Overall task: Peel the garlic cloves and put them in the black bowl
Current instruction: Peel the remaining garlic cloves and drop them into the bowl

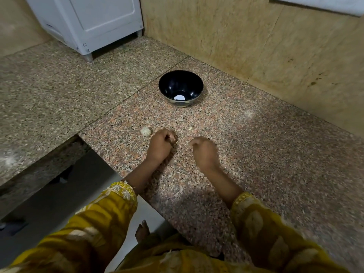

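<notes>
Curled tight, the left hand (pixel 161 144) is resting on the counter (pixel 275 154) in a fist-like grip; whether it is holding anything is hidden. The right hand (pixel 205 152), blurred, is curling its fingers too, and its grip cannot be told either. A garlic bulb (pixel 146 131) is lying just beside the left hand, a small pale garlic piece (pixel 190 128) is lying nearby, and the black bowl (pixel 189 83) is sitting well beyond both hands.

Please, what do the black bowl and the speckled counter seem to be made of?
Round black bowl: glossy, with a sharp white light reflection inside; probably plastic or glazed ceramic, cannot tell which. Speckled pink-grey counter: looks like polished granite, given the fine mineral flecks and soft sheen.
</notes>
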